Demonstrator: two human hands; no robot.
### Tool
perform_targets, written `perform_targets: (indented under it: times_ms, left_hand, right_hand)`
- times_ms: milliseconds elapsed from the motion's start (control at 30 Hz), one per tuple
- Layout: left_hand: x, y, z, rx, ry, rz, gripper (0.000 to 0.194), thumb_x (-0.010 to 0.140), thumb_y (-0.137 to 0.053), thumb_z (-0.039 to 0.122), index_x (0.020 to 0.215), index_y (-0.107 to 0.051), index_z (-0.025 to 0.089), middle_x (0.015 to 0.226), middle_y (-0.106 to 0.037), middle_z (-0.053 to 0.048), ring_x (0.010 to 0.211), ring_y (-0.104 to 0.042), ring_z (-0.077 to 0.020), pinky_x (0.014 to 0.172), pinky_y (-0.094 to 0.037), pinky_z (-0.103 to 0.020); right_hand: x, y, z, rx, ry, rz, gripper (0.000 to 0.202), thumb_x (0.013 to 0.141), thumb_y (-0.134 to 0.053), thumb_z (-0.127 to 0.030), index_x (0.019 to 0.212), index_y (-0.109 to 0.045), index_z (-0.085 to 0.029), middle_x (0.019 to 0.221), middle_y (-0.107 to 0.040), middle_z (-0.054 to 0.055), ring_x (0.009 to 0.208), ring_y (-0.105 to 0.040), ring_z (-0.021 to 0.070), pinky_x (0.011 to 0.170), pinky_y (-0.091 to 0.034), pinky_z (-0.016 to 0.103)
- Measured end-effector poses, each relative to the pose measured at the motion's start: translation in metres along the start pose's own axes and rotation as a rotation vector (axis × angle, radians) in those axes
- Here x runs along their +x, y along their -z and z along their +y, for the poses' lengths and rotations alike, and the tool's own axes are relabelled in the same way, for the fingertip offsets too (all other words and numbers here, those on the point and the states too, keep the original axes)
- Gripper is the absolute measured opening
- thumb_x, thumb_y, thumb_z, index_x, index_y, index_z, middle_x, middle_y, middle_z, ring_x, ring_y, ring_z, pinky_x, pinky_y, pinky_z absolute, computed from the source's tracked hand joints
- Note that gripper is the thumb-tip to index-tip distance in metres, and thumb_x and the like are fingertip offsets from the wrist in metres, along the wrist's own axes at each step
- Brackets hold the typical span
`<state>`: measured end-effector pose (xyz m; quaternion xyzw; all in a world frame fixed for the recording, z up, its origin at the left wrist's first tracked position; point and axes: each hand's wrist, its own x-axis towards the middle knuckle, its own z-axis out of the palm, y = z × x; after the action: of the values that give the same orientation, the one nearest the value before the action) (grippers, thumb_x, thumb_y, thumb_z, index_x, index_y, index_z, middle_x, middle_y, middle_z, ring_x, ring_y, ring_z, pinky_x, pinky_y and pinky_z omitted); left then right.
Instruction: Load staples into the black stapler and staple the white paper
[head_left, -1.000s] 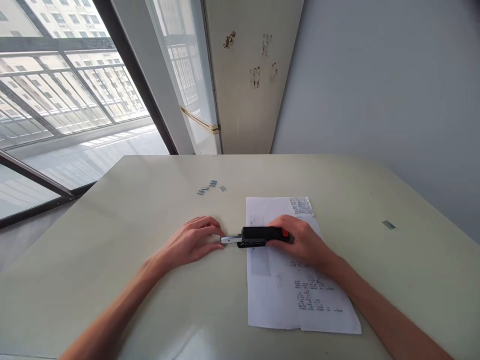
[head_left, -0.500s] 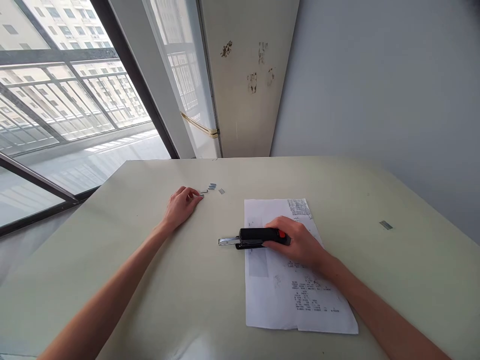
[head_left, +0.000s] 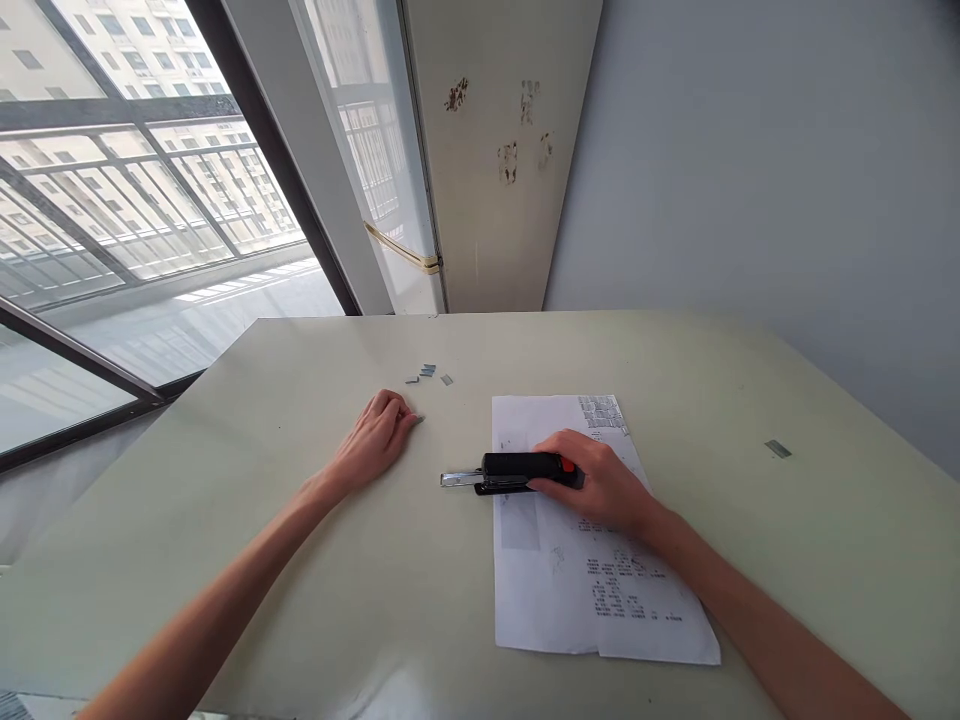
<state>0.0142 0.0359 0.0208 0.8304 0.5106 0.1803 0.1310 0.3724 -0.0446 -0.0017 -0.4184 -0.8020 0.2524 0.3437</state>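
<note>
A black stapler (head_left: 517, 470) with a red patch lies sideways above printed sheets of paper (head_left: 540, 600), and my right hand (head_left: 604, 480) is wrapped round its right end. Its metal staple tray (head_left: 460, 479) sticks out to the left, past the paper's edge. My left hand (head_left: 381, 430) is closed, pinching a small strip of staples (head_left: 420, 418) between thumb and fingers just above or on the table; most of the strip is hidden. Several loose staple strips (head_left: 427, 371) lie beyond that hand.
Off to the right, another staple strip (head_left: 778, 449) lies on the pale table (head_left: 300, 620). Behind the table stand a grey wall (head_left: 750, 150) and a stained cabinet-like panel (head_left: 502, 230). Large windows (head_left: 150, 190) are at the left.
My left hand has come nearer and slightly right, away from the loose strips, with a staple strip in its fingers. My right hand keeps holding the stapler in about the same place.
</note>
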Motion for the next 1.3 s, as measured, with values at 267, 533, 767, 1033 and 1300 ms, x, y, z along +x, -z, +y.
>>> perform_targets:
  times_ms: [267,533,767,1033,1300]
  left_hand:
    - [-0.008,0.009,0.021,-0.366,0.163,-0.107,0.043,0.106,-0.040,0.062,0.098,-0.054,0.023,0.094,-0.067,-0.004,0.077,-0.058,-0.0176,0.075,-0.050,-0.033]
    - [-0.024,0.015,0.044,-0.812,0.304,-0.252,0.048,0.097,-0.060,0.067,0.089,-0.055,0.021,0.079,-0.063,-0.001,0.069,-0.059,-0.0149,0.064,-0.052,-0.031]
    - [-0.035,0.018,0.047,-0.909,0.301,-0.264,0.037,0.101,-0.058,0.060,0.109,-0.059,0.024,0.085,-0.057,0.000,0.075,-0.056,-0.0149,0.083,-0.056,-0.037]
    - [-0.042,0.016,0.049,-0.752,0.275,-0.277,0.048,0.106,-0.043,0.063,0.125,-0.065,0.024,0.081,-0.053,-0.001,0.078,-0.056,-0.0177,0.085,-0.056,-0.039]
    - [-0.043,0.014,0.056,-0.903,0.324,-0.294,0.045,0.104,-0.051,0.061,0.123,-0.069,0.024,0.092,-0.059,-0.004,0.077,-0.059,-0.0164,0.088,-0.059,-0.041]
  right_hand:
    - [0.000,-0.001,0.000,-0.004,-0.002,0.000,0.015,0.099,-0.068,-0.040,0.105,-0.067,-0.025,0.095,-0.072,0.005,0.080,-0.064,0.0204,0.068,-0.053,0.035]
    - [0.000,0.001,-0.001,-0.002,-0.005,-0.002,0.015,0.099,-0.067,-0.039,0.104,-0.066,-0.025,0.095,-0.072,0.005,0.080,-0.064,0.0202,0.068,-0.053,0.035]
    - [-0.001,0.000,0.002,0.005,-0.018,-0.014,0.016,0.099,-0.067,-0.041,0.106,-0.066,-0.026,0.096,-0.072,0.005,0.082,-0.064,0.0208,0.070,-0.054,0.036]
    - [0.000,0.000,0.000,0.004,-0.014,-0.015,0.016,0.100,-0.066,-0.041,0.105,-0.066,-0.026,0.095,-0.072,0.006,0.082,-0.064,0.0212,0.069,-0.053,0.036]
    - [0.001,0.002,-0.002,0.008,-0.023,-0.024,0.016,0.100,-0.066,-0.041,0.105,-0.066,-0.026,0.095,-0.073,0.005,0.080,-0.064,0.0203,0.068,-0.053,0.035]
